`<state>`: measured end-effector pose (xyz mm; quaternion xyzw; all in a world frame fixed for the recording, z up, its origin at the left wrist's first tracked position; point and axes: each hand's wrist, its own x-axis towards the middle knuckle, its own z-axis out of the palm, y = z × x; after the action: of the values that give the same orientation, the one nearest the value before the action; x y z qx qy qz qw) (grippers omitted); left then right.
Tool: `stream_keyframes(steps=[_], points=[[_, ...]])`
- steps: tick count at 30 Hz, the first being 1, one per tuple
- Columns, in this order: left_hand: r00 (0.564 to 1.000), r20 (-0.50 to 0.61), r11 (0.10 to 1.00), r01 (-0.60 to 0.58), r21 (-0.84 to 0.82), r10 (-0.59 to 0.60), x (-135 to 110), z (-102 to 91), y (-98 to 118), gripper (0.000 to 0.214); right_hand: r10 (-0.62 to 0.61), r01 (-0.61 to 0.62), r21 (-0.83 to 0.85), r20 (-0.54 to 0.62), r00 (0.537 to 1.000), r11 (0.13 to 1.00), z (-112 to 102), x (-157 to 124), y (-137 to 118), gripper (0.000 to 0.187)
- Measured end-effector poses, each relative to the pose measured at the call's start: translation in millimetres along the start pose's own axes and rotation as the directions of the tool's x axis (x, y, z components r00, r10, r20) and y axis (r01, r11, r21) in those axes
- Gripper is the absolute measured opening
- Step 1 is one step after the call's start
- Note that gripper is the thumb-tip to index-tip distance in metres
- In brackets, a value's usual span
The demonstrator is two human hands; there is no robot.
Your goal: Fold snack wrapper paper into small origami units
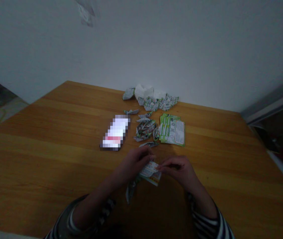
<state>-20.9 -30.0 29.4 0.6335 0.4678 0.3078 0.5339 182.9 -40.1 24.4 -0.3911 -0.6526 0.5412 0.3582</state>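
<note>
Near the front of the table, a printed paper leaflet is held between both hands. My left hand is closed on its upper left part. At the upper right edge, the thumb and fingers of my right hand pinch the paper. The sheet looks partly folded over, with a yellow and green strip along its lower side. A narrow folded paper piece lies below my left wrist, partly hidden. Just beyond my fingers is another folded paper piece.
Several folded paper pieces cluster mid-table, beside a stack of green-and-white leaflets. A lit phone, its screen blurred, lies left of them. Crumpled printed paper and white tissue sit against the wall. The wooden table extends both ways.
</note>
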Motion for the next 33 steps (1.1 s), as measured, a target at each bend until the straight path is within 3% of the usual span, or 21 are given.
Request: stream_keyframes(steps=[6,9,16,20,25,33], points=[[0.992,-0.085,0.989,-0.097,-0.114,0.088,-3.0,-2.3,9.0,0.024,0.059,-0.044,0.061,-0.27,0.961,0.997,9.1,3.1,6.6,0.014],[0.994,-0.08,0.993,-0.082,-0.089,0.075,-3.2,0.4,12.5,0.022,0.06,-0.04,0.069,-0.323,0.945,0.997,11.9,3.1,7.0,0.015],[0.951,-0.305,0.989,0.013,-0.146,-0.057,-2.7,12.2,5.5,0.023,0.064,-0.028,0.115,-0.32,0.945,0.993,20.7,1.9,8.2,0.014],[0.939,-0.342,0.999,-0.026,-0.025,0.016,-4.5,12.7,5.4,0.021,0.151,-0.086,0.202,-0.333,0.931,0.976,21.3,4.4,9.7,0.026],[0.924,-0.362,0.988,-0.076,0.137,0.122,-5.7,13.2,6.9,0.019,0.213,-0.161,0.228,-0.226,0.95,0.96,20.2,6.1,10.5,0.027],[0.903,-0.412,0.989,-0.068,0.133,0.118,-6.9,17.9,6.3,0.017,0.208,-0.142,0.246,-0.267,0.941,0.959,24.9,4.1,10.4,0.028]])
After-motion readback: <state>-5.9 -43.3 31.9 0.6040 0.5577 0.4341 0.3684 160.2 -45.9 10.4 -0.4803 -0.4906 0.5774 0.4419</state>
